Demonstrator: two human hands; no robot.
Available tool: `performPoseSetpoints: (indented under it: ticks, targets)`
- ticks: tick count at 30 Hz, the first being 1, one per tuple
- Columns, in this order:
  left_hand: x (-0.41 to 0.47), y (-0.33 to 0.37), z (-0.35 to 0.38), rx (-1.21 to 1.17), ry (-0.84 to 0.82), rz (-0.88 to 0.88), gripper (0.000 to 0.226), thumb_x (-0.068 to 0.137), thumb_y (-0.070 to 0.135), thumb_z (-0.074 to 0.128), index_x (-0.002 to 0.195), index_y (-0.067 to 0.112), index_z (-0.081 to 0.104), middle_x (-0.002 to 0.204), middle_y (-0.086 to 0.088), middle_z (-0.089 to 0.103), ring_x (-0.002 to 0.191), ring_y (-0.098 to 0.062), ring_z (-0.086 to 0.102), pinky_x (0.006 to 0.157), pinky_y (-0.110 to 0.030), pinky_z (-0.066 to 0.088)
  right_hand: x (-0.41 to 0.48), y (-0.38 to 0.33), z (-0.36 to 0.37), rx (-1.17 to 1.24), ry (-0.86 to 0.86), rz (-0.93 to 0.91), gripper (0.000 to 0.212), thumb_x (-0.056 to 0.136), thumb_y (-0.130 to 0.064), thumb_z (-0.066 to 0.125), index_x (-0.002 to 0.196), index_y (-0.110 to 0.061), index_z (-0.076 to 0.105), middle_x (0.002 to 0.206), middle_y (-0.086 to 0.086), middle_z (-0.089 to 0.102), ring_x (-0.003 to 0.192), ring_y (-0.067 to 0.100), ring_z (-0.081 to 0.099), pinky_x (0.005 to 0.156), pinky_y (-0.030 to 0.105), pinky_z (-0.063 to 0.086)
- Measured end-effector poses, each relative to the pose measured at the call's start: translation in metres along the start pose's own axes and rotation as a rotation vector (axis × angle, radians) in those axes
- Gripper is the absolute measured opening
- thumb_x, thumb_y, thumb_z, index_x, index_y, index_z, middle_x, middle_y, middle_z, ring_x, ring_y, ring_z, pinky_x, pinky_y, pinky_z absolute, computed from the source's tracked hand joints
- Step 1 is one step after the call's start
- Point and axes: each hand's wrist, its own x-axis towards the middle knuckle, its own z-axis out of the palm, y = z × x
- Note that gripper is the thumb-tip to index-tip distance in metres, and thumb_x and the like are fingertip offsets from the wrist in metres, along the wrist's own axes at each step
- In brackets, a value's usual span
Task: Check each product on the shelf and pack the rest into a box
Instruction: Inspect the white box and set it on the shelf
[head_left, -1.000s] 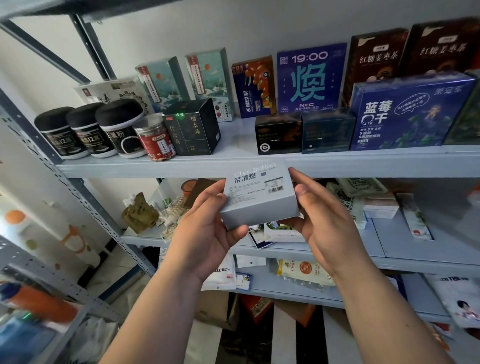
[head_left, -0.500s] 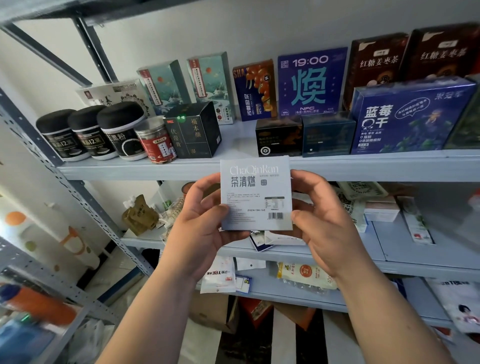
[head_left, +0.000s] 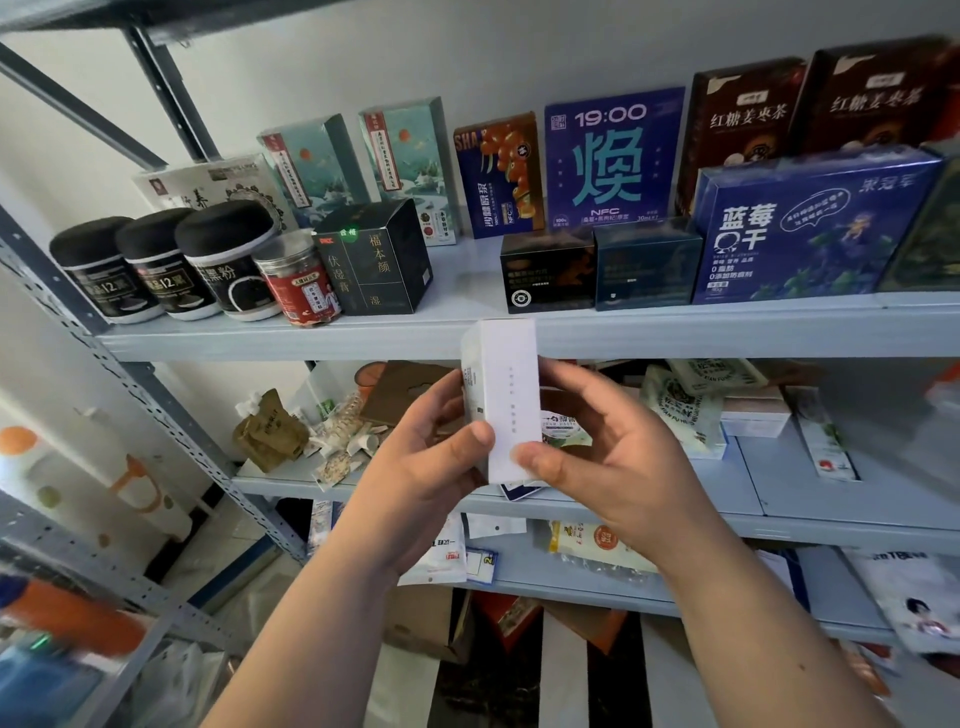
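Observation:
A small white product box (head_left: 508, 395) stands upright in front of the upper shelf's edge (head_left: 311, 340), its narrow plain side toward me. My left hand (head_left: 421, 467) grips its left face, thumb on the lower front. My right hand (head_left: 618, 457) holds it from the right, thumb at the bottom front, fingers behind. On the upper shelf stand three black-lidded jars (head_left: 156, 265), a red-labelled jar (head_left: 301, 280), a black carton (head_left: 376, 260), two small dark boxes (head_left: 597, 270) and tall blue, teal and brown cartons (head_left: 613, 161).
The middle shelf (head_left: 779, 499) holds loose sachets, brown packets (head_left: 270, 431) and small white boxes. A lower shelf carries more pouches (head_left: 592, 545). A cardboard box (head_left: 421, 618) sits on the floor below. A grey rack upright (head_left: 156, 395) slants down the left side.
Both hands have turned the white box from its printed barcode face to its narrow plain side, now upright. Its position in front of the shelf edge is about the same.

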Motion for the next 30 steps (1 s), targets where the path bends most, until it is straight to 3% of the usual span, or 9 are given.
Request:
performPoseSetpoints:
  ticks: [3, 6, 11, 15, 18, 23, 27, 28, 30]
  targets:
    - [0.001, -0.002, 0.003, -0.034, -0.004, -0.006, 0.086, 0.070, 0.029, 0.087, 0.146, 0.012, 0.051, 0.137, -0.021, 0.062, 0.120, -0.038, 0.064, 0.089, -0.045, 0.058, 0.000, 0.000, -0.001, -0.021, -0.010, 0.001, 0.066, 0.080, -0.039, 0.081, 0.142, -0.031, 0.060, 0.144, -0.003, 0.060, 0.138, 0.020, 0.054, 0.110, 0.054, 0.047]
    - [0.001, -0.006, 0.005, -0.092, 0.000, -0.013, 0.075, 0.072, 0.028, 0.075, 0.143, 0.012, 0.055, 0.136, -0.023, 0.062, 0.119, -0.039, 0.064, 0.093, -0.051, 0.058, -0.001, 0.000, -0.002, -0.027, -0.033, 0.026, 0.063, 0.082, -0.045, 0.076, 0.140, -0.027, 0.063, 0.146, -0.008, 0.057, 0.141, 0.015, 0.050, 0.109, 0.050, 0.050]
    - [0.003, -0.008, 0.005, -0.104, 0.018, -0.013, 0.076, 0.070, 0.025, 0.075, 0.142, 0.012, 0.055, 0.138, -0.026, 0.060, 0.119, -0.042, 0.063, 0.089, -0.051, 0.059, 0.001, 0.005, -0.006, -0.086, -0.037, 0.062, 0.066, 0.073, -0.058, 0.080, 0.134, -0.038, 0.066, 0.144, -0.019, 0.054, 0.140, 0.007, 0.049, 0.112, 0.051, 0.046]
    - [0.002, -0.010, 0.004, -0.344, -0.102, -0.004, 0.074, 0.070, 0.023, 0.078, 0.140, 0.006, 0.058, 0.137, -0.029, 0.059, 0.121, -0.046, 0.060, 0.094, -0.057, 0.056, 0.004, 0.007, -0.006, -0.112, -0.024, 0.067, 0.067, 0.067, -0.078, 0.076, 0.128, -0.051, 0.066, 0.145, -0.024, 0.050, 0.141, 0.002, 0.046, 0.114, 0.048, 0.045]
    - [0.000, -0.011, 0.002, -0.441, -0.177, 0.017, 0.070, 0.075, 0.028, 0.076, 0.140, 0.008, 0.059, 0.140, -0.027, 0.057, 0.125, -0.049, 0.058, 0.098, -0.056, 0.052, 0.007, 0.012, -0.009, -0.180, 0.005, 0.060, 0.061, 0.071, -0.066, 0.077, 0.129, -0.053, 0.063, 0.146, -0.025, 0.048, 0.141, 0.001, 0.044, 0.112, 0.047, 0.047]
    - [0.005, -0.013, 0.000, -0.460, -0.169, 0.023, 0.066, 0.073, 0.027, 0.075, 0.137, 0.012, 0.064, 0.138, -0.025, 0.060, 0.123, -0.048, 0.061, 0.094, -0.056, 0.055, 0.010, 0.014, -0.011, -0.199, 0.031, 0.061, 0.060, 0.071, -0.059, 0.079, 0.129, -0.050, 0.063, 0.144, -0.025, 0.051, 0.140, 0.003, 0.047, 0.111, 0.047, 0.048]
    - [0.008, -0.013, -0.004, -0.405, -0.044, -0.057, 0.049, 0.083, 0.024, 0.066, 0.130, 0.010, 0.068, 0.134, -0.026, 0.063, 0.114, -0.046, 0.066, 0.081, -0.053, 0.061, 0.013, 0.010, -0.007, -0.171, 0.032, 0.094, 0.089, 0.075, -0.037, 0.090, 0.141, -0.063, 0.038, 0.140, -0.034, 0.049, 0.133, 0.000, 0.054, 0.107, 0.047, 0.052]
    - [0.010, -0.012, -0.005, -0.355, -0.021, -0.065, 0.051, 0.085, 0.027, 0.066, 0.132, 0.010, 0.064, 0.134, -0.026, 0.063, 0.112, -0.045, 0.068, 0.079, -0.052, 0.062, 0.014, 0.009, -0.006, -0.176, 0.045, 0.104, 0.098, 0.076, -0.031, 0.092, 0.142, -0.068, 0.030, 0.139, -0.038, 0.047, 0.131, 0.000, 0.055, 0.106, 0.045, 0.053]
    - [0.012, -0.010, -0.010, -0.214, -0.030, -0.028, 0.072, 0.078, 0.034, 0.085, 0.139, 0.009, 0.055, 0.134, -0.026, 0.063, 0.110, -0.043, 0.068, 0.077, -0.048, 0.063, 0.018, 0.006, -0.004, -0.229, 0.047, 0.110, 0.107, 0.076, -0.028, 0.092, 0.144, -0.072, 0.021, 0.143, -0.033, 0.045, 0.130, 0.000, 0.055, 0.104, 0.039, 0.055]
